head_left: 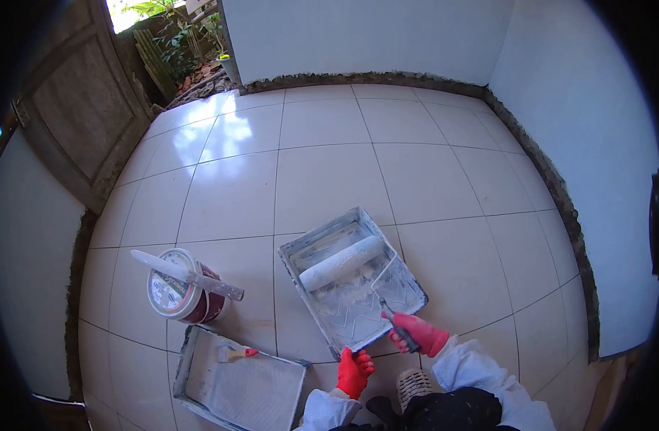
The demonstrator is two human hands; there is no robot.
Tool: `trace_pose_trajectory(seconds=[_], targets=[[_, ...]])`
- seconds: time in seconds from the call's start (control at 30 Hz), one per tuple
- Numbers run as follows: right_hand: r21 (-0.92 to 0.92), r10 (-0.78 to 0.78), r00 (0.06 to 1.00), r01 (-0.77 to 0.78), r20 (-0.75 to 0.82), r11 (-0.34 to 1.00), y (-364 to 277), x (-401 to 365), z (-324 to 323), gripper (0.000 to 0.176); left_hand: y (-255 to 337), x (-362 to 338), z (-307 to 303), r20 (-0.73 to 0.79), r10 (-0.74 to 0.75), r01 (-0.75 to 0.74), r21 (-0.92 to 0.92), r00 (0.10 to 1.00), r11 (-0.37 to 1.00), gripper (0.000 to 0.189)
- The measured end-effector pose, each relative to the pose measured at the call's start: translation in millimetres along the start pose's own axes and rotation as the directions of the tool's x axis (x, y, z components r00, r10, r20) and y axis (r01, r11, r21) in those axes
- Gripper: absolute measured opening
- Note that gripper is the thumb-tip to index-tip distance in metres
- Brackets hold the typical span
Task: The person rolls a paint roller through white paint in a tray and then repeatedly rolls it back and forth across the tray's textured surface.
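My right hand (420, 334), in a red glove, is closed round the dark handle of a paint roller (341, 263). The roller's white sleeve lies across the upper part of a paint tray (354, 316) smeared with white paint. My left hand (354, 372), also gloved in red, is at the near edge of that tray, with its fingers curled at the rim; the grip itself is partly hidden. Left of it sits a second tray (243, 388), holding a brush (237, 353) with a red-tipped handle.
A paint bucket (173, 291) stands at the left with a stick-like tool (189, 275) across its lid. Tiled floor (329, 179) spreads out to white walls (365, 39). A wooden door (78, 93) stands beside an opening with plants at the back left.
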State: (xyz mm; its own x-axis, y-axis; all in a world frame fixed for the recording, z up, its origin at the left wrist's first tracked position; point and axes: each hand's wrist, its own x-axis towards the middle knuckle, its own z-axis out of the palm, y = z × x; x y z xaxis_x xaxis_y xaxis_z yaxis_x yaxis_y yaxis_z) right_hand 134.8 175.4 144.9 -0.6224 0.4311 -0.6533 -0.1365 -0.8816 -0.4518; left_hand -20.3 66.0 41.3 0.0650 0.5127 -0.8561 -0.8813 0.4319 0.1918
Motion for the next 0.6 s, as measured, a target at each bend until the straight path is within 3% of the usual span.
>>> trace_pose_trajectory(seconds=[0.03,0.07,0.13,0.17,0.27,0.37,0.6], targets=[[-0.331,-0.084,0.982,0.025,-0.167,0.943,0.5,1.9,8.2,0.044,1.0,1.2,-0.5,0.007,0.001,-0.001,0.002,1.000,1.000,0.044],[-0.623,-0.215,0.931,-0.017,-0.295,0.782,0.5,3.6,13.2,0.046,0.5,2.1,-1.9,0.015,-0.001,0.001,0.003,1.000,1.000,0.044],[-0.964,-0.626,0.780,0.148,-0.025,0.223,22.7,36.3,-15.5,0.049,-0.5,2.1,-0.2,0.013,-0.007,0.007,0.016,1.000,1.000,0.044],[-0.981,-0.719,0.668,0.154,0.192,-0.120,31.1,51.0,-25.2,0.050,1.2,-0.5,2.3,0.001,-0.005,0.005,0.028,1.000,1.000,0.044],[-0.999,-0.623,0.782,0.034,0.026,0.001,0.2,76.0,-3.8,0.054,2.6,-0.9,1.4,0.001,-0.015,0.015,0.017,1.000,1.000,0.044],[-0.999,-0.646,0.762,0.023,0.044,-0.042,-5.9,84.4,-9.7,0.053,1.3,-2.0,0.8,-0.001,-0.020,0.020,0.005,1.000,1.000,0.045],[-0.993,-0.568,0.820,-0.115,-0.071,-0.042,5.4,54.7,6.8,0.052,0.1,-2.3,2.6,0.000,0.004,-0.004,0.012,1.000,1.000,0.045]])
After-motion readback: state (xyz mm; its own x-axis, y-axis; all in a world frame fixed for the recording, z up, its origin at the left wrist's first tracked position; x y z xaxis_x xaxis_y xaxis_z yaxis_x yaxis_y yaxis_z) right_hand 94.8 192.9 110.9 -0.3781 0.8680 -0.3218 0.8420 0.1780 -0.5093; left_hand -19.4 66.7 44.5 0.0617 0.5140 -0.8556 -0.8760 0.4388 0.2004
